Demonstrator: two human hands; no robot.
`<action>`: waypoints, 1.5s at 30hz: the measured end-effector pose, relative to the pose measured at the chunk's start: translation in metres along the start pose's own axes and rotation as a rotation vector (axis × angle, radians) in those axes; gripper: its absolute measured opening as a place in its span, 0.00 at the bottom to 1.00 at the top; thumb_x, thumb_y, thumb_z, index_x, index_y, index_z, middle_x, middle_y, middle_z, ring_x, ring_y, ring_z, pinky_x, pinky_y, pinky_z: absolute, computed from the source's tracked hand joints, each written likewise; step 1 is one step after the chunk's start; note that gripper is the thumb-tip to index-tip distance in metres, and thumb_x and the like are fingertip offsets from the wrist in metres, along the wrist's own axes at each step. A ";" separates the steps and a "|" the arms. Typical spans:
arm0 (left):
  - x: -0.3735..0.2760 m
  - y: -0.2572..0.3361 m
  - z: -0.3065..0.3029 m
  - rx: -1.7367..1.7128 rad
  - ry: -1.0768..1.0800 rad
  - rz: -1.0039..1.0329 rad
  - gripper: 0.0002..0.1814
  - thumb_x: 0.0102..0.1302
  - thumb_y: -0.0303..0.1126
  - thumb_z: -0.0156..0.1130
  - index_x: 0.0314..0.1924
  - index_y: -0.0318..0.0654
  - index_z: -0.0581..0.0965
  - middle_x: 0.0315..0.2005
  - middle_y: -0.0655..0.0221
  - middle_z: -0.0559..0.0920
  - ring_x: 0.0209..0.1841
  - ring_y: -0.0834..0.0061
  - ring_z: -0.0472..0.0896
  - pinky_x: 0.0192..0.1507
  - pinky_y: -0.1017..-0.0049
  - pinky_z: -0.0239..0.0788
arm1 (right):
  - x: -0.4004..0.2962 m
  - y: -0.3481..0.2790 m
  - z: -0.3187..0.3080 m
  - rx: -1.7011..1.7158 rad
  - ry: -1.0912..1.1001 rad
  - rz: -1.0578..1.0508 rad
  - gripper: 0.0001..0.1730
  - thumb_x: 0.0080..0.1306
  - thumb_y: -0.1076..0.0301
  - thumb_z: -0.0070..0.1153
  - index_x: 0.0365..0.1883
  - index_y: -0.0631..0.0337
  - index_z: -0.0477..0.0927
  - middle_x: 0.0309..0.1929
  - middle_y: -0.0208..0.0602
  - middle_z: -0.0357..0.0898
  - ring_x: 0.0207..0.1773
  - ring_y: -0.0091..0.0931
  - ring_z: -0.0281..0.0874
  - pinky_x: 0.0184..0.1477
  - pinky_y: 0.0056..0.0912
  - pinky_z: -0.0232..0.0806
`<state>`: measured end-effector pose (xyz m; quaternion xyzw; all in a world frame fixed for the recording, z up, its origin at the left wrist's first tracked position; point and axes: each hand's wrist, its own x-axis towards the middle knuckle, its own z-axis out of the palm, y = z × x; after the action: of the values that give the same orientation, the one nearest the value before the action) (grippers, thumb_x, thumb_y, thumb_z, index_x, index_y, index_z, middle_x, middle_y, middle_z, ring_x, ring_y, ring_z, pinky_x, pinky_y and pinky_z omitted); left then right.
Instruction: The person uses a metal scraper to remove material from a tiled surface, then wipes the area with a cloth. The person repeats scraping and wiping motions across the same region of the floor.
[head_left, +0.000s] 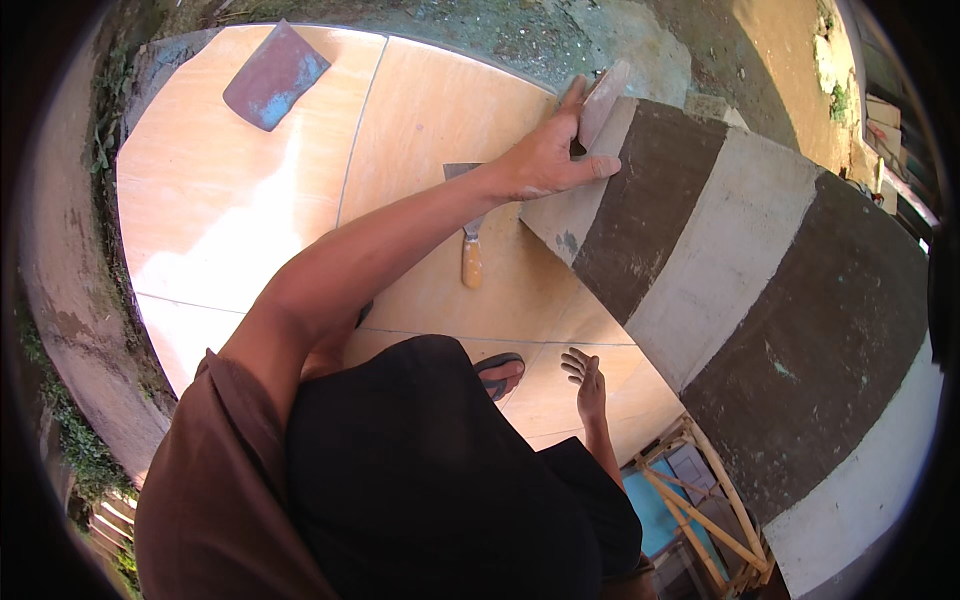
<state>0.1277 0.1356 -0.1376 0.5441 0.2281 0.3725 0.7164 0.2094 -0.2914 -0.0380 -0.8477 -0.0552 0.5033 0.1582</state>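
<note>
My left hand (559, 154) reaches to the near end of a low wall (697, 217) with dark and pale stripes. Between its thumb and fingers is a thin, dusty, pale flat piece (604, 103), perhaps sandpaper, held against the wall's edge. The thumb rests on the pale end stripe. Partly behind my left forearm, a putty knife (471, 261) with a yellowish handle lies on the tiles. Lower down, my right hand (589, 382) hangs above the tiled floor beside the wall, fingers apart and holding nothing.
A curled brown sheet of sandpaper (276, 76) with blue stains lies on the glossy beige tiles (420, 97). A sandalled foot (501, 373) stands on the floor. A bamboo frame (701, 510) leans near the wall at the lower right. Rough concrete ground (525, 37) borders the tiles.
</note>
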 end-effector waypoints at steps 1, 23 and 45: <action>0.000 -0.001 0.002 0.003 0.014 0.016 0.27 0.73 0.43 0.62 0.61 0.28 0.73 0.49 0.66 0.81 0.52 0.76 0.77 0.59 0.70 0.67 | 0.000 0.000 0.000 0.003 0.005 -0.002 0.45 0.79 0.34 0.21 0.66 0.66 0.72 0.59 0.50 0.80 0.61 0.39 0.79 0.61 0.43 0.66; 0.015 0.036 -0.038 0.155 0.133 -0.167 0.19 0.71 0.33 0.52 0.56 0.27 0.75 0.41 0.60 0.82 0.45 0.70 0.78 0.53 0.70 0.69 | 0.000 0.006 0.001 -0.025 -0.028 -0.011 0.46 0.78 0.34 0.18 0.67 0.65 0.71 0.60 0.52 0.79 0.61 0.40 0.79 0.61 0.44 0.67; 0.030 0.043 -0.054 -0.154 -0.306 -0.202 0.35 0.64 0.35 0.70 0.68 0.36 0.67 0.46 0.68 0.86 0.52 0.77 0.75 0.61 0.68 0.65 | 0.001 0.005 -0.002 -0.027 0.008 -0.012 0.45 0.79 0.35 0.19 0.67 0.65 0.71 0.60 0.51 0.79 0.61 0.40 0.79 0.61 0.44 0.68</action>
<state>0.0948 0.1978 -0.1105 0.5122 0.1408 0.2280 0.8160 0.2113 -0.2966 -0.0395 -0.8513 -0.0664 0.4984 0.1499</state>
